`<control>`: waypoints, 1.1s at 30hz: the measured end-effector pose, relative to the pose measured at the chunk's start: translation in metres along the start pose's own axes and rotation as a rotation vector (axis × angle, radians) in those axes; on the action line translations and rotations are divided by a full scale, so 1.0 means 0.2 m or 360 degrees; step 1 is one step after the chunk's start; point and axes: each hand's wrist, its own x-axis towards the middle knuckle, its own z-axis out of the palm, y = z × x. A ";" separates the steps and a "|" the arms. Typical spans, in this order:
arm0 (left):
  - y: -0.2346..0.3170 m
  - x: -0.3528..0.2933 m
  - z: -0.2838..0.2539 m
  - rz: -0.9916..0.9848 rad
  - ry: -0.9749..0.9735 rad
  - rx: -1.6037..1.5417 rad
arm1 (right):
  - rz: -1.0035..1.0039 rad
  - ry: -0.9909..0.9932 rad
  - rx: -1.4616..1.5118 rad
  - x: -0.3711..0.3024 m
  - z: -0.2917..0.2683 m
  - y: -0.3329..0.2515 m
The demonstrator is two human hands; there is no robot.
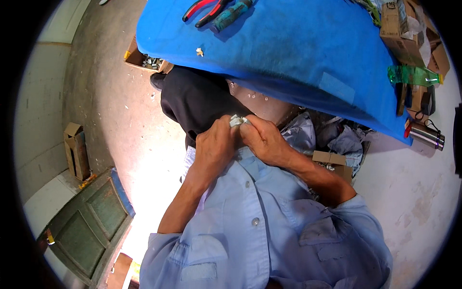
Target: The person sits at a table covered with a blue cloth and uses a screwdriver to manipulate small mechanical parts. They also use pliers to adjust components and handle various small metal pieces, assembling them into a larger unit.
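My left hand (215, 143) and my right hand (263, 139) meet in front of my shirt, above my lap. Between their fingertips they pinch a small whitish piece (236, 121), too small to tell its kind. Both hands are closed on it, with thumbs and forefingers pressed close together. Beyond them, on the blue-covered table (288, 43), lie red-and-black-handled pliers (207, 13) and a teal tool handle (232, 16). A small cream-coloured scrap (199, 52) rests near the table's close edge.
Below the table's left corner, a cardboard box (139, 57) holds several small metallic pieces. At right are a green plastic bottle (411, 75), a steel flask (426, 136) and cardboard cartons (402, 33). Crumpled bags (302, 132) and a small open carton (332, 158) sit beside my right forearm.
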 end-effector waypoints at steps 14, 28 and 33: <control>-0.07 0.01 0.00 0.0005 -0.0037 0.0034 | -0.0179 0.0244 -0.0136 0.04 0.07 0.03; -0.07 -0.01 0.01 -0.0245 0.0086 -0.0143 | -0.0468 0.0530 -0.0492 0.11 0.18 0.01; -0.05 -0.03 0.03 -0.0420 0.0139 -0.0250 | -0.0503 0.0593 -0.0596 0.13 0.21 0.02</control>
